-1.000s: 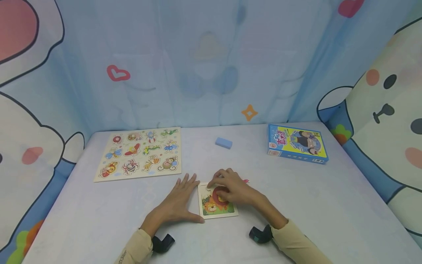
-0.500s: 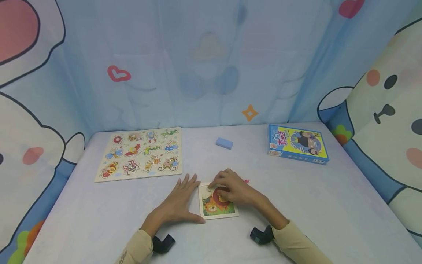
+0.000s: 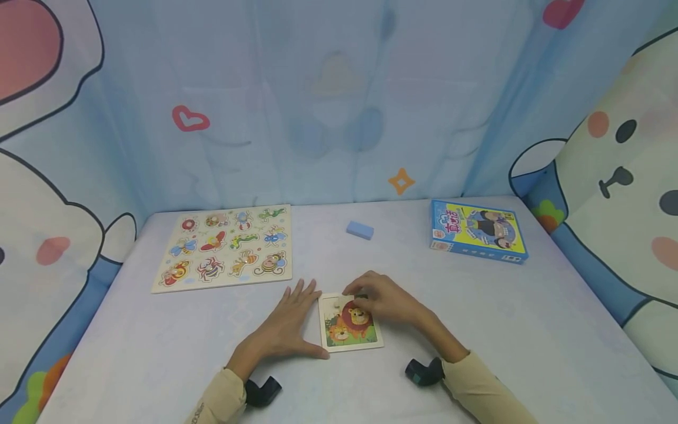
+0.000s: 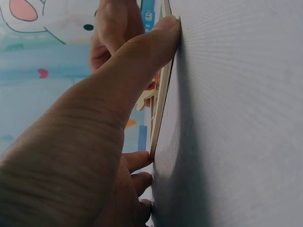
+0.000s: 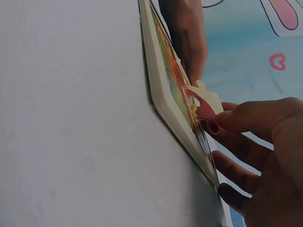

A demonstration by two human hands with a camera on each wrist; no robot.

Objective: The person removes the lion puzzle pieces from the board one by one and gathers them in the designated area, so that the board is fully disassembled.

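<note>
Shifted rightward, the right hand point(image 3: 389, 298) pinches a piece point(image 5: 206, 109) over the lion puzzle point(image 3: 349, 328), left hand point(image 3: 286, 325) spread against its edge.

At lower right, the right hand point(image 5: 280, 168) pinched a cream-and-red puzzle piece point(image 5: 205, 109), tilted up over the framed puzzle point(image 5: 160, 92) slanting through the centre. The left hand point(image 5: 189, 35) showed at upper centre, beyond the puzzle. A pale tabletop point(image 5: 71, 118) filled the left; a pink heart point(image 5: 272, 62) marked the blue backdrop point(image 5: 234, 52), upper right.
</note>
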